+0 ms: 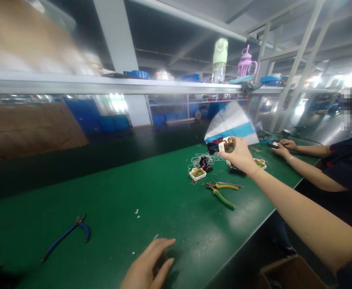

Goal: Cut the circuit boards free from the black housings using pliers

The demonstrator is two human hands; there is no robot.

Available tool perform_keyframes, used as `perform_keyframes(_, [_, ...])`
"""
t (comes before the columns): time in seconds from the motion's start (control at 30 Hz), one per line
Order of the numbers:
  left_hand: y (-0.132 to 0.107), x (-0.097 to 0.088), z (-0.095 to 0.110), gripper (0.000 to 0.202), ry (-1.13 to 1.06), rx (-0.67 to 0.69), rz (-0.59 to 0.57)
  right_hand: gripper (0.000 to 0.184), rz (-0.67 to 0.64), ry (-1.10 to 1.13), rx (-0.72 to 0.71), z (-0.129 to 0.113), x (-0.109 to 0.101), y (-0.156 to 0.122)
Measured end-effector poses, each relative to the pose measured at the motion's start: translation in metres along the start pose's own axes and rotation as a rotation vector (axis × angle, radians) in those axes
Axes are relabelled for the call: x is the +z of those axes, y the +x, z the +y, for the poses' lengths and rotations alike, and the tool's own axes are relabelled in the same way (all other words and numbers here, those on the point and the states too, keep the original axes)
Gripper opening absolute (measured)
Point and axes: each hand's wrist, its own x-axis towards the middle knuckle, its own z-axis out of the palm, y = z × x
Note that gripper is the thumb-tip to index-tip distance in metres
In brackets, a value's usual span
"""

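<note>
the right hand [239,154] is clamped on a small white part [221,147], looking light and fragile, best gripped at its sides, while the left hand [147,265] rests open on the counter [164,200].

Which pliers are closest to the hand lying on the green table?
The blue-handled pliers, lying left of the left hand. The green-and-yellow-handled pliers lie farther off, under the outstretched right hand.

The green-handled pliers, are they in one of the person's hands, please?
No, the green-handled pliers lie on the green table, below the raised right hand.
</note>
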Motion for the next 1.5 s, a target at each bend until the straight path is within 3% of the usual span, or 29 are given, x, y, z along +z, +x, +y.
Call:
perform_keyframes(0.1, [0.001, -0.006, 0.019, 0.034, -0.215, -0.136, 0.076, 0.065, -0.172, 0.134, -0.085, -0.047, -0.014, -0.031])
perform_keyframes(0.17, [0.001, -0.009, 0.029, 0.050, -0.441, -0.197, 0.108, 0.062, -0.309, 0.225, -0.140, -0.077, -0.017, -0.063])
perform_keyframes(0.3, [-0.005, -0.016, 0.042, 0.105, -1.006, -0.160, 0.057, 0.063, -0.538, 0.417, -0.277, -0.127, -0.018, -0.129])
perform_keyframes(0.37, [-0.010, -0.021, 0.046, 0.116, -1.172, -0.128, 0.027, 0.063, -0.615, 0.479, -0.323, -0.143, -0.019, -0.151])
perform_keyframes(0.43, [-0.015, -0.024, 0.047, 0.114, -1.217, -0.113, 0.039, 0.064, -0.645, 0.505, -0.353, -0.152, -0.021, -0.164])
perform_keyframes(0.53, [-0.018, -0.028, 0.046, 0.093, -1.078, -0.071, 0.144, 0.065, -0.655, 0.472, -0.396, -0.153, -0.020, -0.169])
perform_keyframes(0.67, [-0.020, -0.034, 0.045, 0.072, -0.510, 0.010, 0.307, 0.064, -0.618, 0.303, -0.454, -0.137, -0.019, -0.169])
perform_keyframes(0.73, [-0.023, -0.040, 0.044, 0.064, -0.221, 0.004, 0.365, 0.062, -0.551, 0.166, -0.488, -0.125, -0.020, -0.169])
perform_keyframes(0.8, [-0.027, -0.046, 0.042, 0.058, -0.063, -0.036, 0.398, 0.060, -0.495, 0.039, -0.538, -0.114, -0.021, -0.170])
perform_keyframes(0.93, [-0.033, -0.056, 0.035, 0.051, -0.077, -0.124, 0.345, 0.060, -0.494, -0.101, -0.667, -0.097, -0.021, -0.174])
perform_keyframes(1.13, [-0.040, -0.060, 0.026, 0.044, -0.515, -0.188, 0.120, 0.057, -0.451, -0.124, -0.745, -0.077, -0.007, -0.177])
perform_keyframes(1.23, [-0.042, -0.059, 0.024, 0.035, -0.593, -0.245, 0.042, 0.058, -0.437, -0.115, -0.727, -0.074, -0.006, -0.174])
perform_keyframes(1.37, [-0.043, -0.056, 0.024, 0.037, -0.332, -0.153, 0.109, 0.064, -0.489, -0.095, -0.714, -0.080, -0.010, -0.172])
perform_keyframes(1.5, [-0.044, -0.049, 0.017, 0.032, -0.010, -0.133, 0.171, 0.074, -0.670, 0.011, -0.654, -0.082, -0.002, -0.177])
